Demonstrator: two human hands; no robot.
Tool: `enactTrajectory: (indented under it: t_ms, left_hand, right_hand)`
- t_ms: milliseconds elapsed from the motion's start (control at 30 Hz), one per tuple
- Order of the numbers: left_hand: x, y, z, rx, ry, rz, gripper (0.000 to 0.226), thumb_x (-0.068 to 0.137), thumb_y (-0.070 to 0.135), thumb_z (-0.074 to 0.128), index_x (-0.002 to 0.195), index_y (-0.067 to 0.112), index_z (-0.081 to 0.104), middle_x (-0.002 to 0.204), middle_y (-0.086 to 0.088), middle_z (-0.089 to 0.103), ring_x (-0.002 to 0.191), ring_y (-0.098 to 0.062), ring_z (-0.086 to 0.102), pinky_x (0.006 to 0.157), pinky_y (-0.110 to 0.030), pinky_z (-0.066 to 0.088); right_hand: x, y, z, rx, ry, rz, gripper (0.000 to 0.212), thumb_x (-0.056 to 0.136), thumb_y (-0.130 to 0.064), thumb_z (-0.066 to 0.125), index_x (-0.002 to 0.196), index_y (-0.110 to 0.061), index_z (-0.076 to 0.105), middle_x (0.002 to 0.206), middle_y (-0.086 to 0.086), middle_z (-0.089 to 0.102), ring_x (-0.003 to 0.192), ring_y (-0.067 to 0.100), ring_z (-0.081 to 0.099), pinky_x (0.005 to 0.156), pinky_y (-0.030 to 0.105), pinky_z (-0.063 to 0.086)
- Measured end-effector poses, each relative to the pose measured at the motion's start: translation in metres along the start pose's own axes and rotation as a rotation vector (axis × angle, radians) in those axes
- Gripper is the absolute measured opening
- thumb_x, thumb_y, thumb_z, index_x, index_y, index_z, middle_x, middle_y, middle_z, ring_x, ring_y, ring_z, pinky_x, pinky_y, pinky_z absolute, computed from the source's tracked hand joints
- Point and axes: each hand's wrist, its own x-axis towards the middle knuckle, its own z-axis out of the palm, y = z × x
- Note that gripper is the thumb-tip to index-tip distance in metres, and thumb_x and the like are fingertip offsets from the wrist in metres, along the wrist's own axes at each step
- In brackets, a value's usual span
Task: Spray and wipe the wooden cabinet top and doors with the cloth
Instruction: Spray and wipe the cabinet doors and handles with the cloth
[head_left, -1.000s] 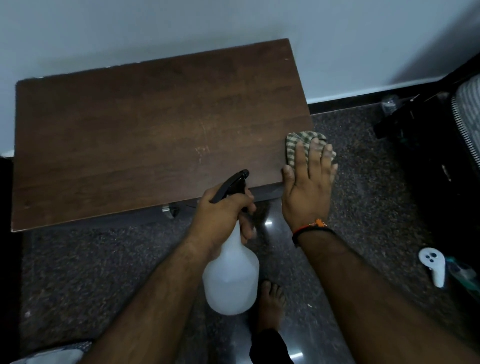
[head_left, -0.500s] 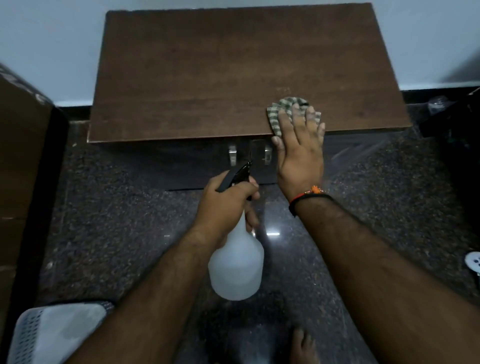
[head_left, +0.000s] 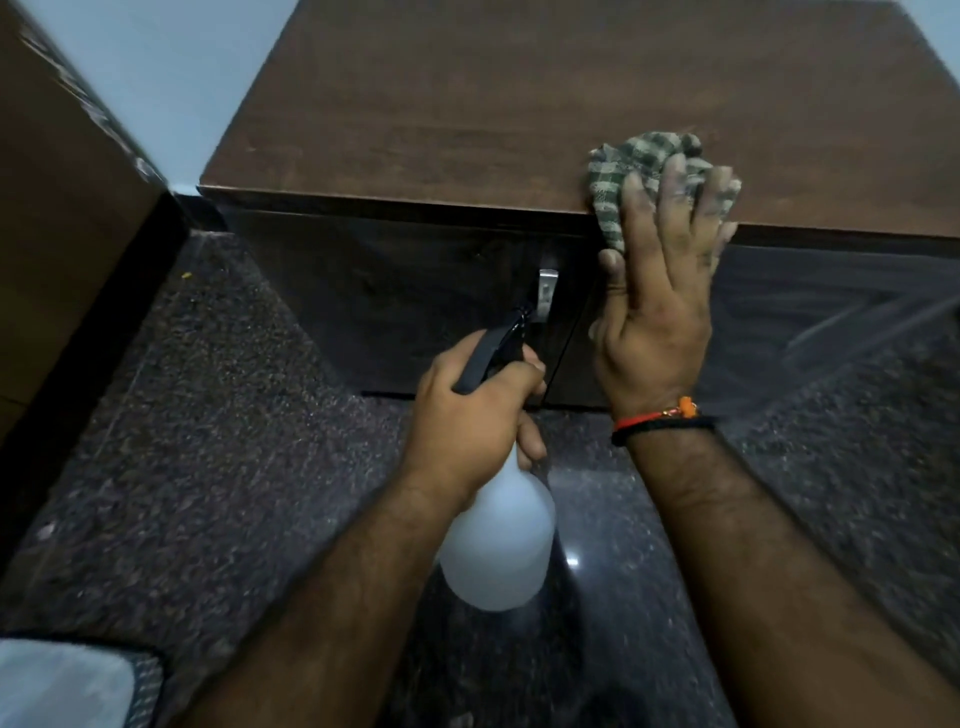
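The wooden cabinet top (head_left: 519, 104) fills the upper middle, with its dark doors (head_left: 415, 306) below and a metal handle (head_left: 547, 291) at the door seam. A green checked cloth (head_left: 631, 171) lies over the top's front edge at the right. My right hand (head_left: 660, 291) presses flat on the cloth, fingers spread, palm hanging over the door. In front of the doors, my left hand (head_left: 472, 415) grips the neck of a white spray bottle (head_left: 498, 545), whose black trigger head (head_left: 493, 353) points at the doors.
A brown wooden piece of furniture (head_left: 62, 234) stands at the left, close to the cabinet. The floor (head_left: 208, 441) is dark speckled stone. A pale grey object (head_left: 62, 686) lies at the bottom left corner. The pale wall (head_left: 171, 67) runs behind the cabinet.
The view has dropped lower and nearer, so the cabinet doors now show. The cloth under my right hand has slid to the front edge. The bottle stays in my left hand.
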Motion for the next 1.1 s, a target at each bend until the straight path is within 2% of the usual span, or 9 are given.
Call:
enactTrajectory:
  t_ms: [133,267,433,600,733,833,967,1033,1100]
  left_hand:
    - [0.005,-0.017,0.001,0.037,-0.011,0.119,0.009,0.079,0.023,0.063,0.079,0.015,0.067,0.08,-0.027,0.067,0.042,-0.034,0.057,0.048,-0.038,0.048]
    - [0.005,-0.03,0.001,0.026,0.011,0.217,0.01,0.08,0.023,0.063,0.077,0.015,0.066,0.076,-0.027,0.065,0.04,-0.035,0.056,0.048,-0.037,0.047]
    - [0.0,-0.039,0.0,0.028,0.037,0.256,0.011,0.078,0.026,0.065,0.072,0.018,0.067,0.072,-0.035,0.063,0.04,-0.037,0.055,0.048,-0.038,0.047]
    - [-0.006,-0.047,0.0,0.04,0.049,0.259,0.013,0.077,0.03,0.065,0.074,0.018,0.067,0.072,-0.038,0.062,0.041,-0.04,0.056,0.05,-0.042,0.049]
    - [-0.008,-0.05,-0.001,0.036,0.047,0.276,0.01,0.077,0.029,0.065,0.074,0.019,0.068,0.071,-0.036,0.063,0.041,-0.041,0.057,0.05,-0.041,0.049]
    - [-0.006,-0.05,-0.004,0.042,0.042,0.289,0.005,0.076,0.027,0.065,0.076,0.023,0.069,0.073,-0.035,0.064,0.041,-0.039,0.058,0.051,-0.039,0.049]
    - [-0.002,-0.05,-0.011,0.015,0.06,0.296,0.004,0.076,0.025,0.066,0.074,0.022,0.069,0.073,-0.038,0.062,0.039,-0.037,0.057,0.049,-0.035,0.047]
    - [-0.001,-0.052,-0.014,0.002,0.065,0.293,0.004,0.077,0.023,0.066,0.074,0.02,0.068,0.073,-0.038,0.061,0.039,-0.036,0.056,0.047,-0.033,0.047]
    - [0.001,-0.054,-0.015,-0.015,0.069,0.282,0.004,0.077,0.023,0.066,0.075,0.02,0.069,0.074,-0.039,0.061,0.039,-0.035,0.055,0.046,-0.035,0.047]
  right_hand:
    - [-0.008,0.016,0.007,0.042,0.068,-0.098,0.037,0.107,-0.01,0.043,0.142,0.0,0.051,0.152,0.028,0.038,0.145,0.053,0.021,0.122,0.06,0.011]
    - [-0.019,0.023,0.012,0.1,0.132,-0.131,0.036,0.106,-0.005,0.043,0.141,0.002,0.051,0.152,0.028,0.038,0.145,0.052,0.022,0.12,0.062,0.019]
    - [-0.053,0.028,0.025,0.159,0.136,-0.038,0.039,0.105,-0.006,0.046,0.143,-0.001,0.049,0.154,0.021,0.037,0.148,0.042,0.024,0.116,0.06,0.03]
    - [-0.083,0.029,0.033,0.158,0.053,-0.035,0.042,0.103,-0.007,0.046,0.145,-0.005,0.047,0.157,0.013,0.034,0.151,0.036,0.021,0.121,0.055,0.024]
    - [-0.075,0.02,0.04,0.148,0.066,-0.034,0.041,0.105,-0.014,0.042,0.145,-0.006,0.048,0.156,0.017,0.036,0.151,0.033,0.019,0.125,0.045,0.013]
    - [-0.061,0.015,0.05,0.119,0.083,-0.069,0.042,0.107,-0.022,0.039,0.145,-0.006,0.047,0.156,0.019,0.036,0.15,0.037,0.021,0.124,0.05,0.01]
    - [-0.051,0.007,0.068,0.057,0.029,-0.213,0.045,0.1,-0.009,0.055,0.145,-0.009,0.049,0.155,0.02,0.038,0.148,0.04,0.02,0.122,0.053,0.012]
    - [-0.052,0.008,0.075,-0.001,0.017,-0.276,0.054,0.094,-0.003,0.065,0.145,-0.01,0.05,0.156,0.019,0.037,0.15,0.036,0.018,0.123,0.053,0.012]
    - [-0.053,0.017,0.077,-0.061,0.01,-0.341,0.06,0.09,-0.004,0.073,0.145,-0.01,0.051,0.156,0.016,0.038,0.15,0.03,0.015,0.124,0.05,0.012]
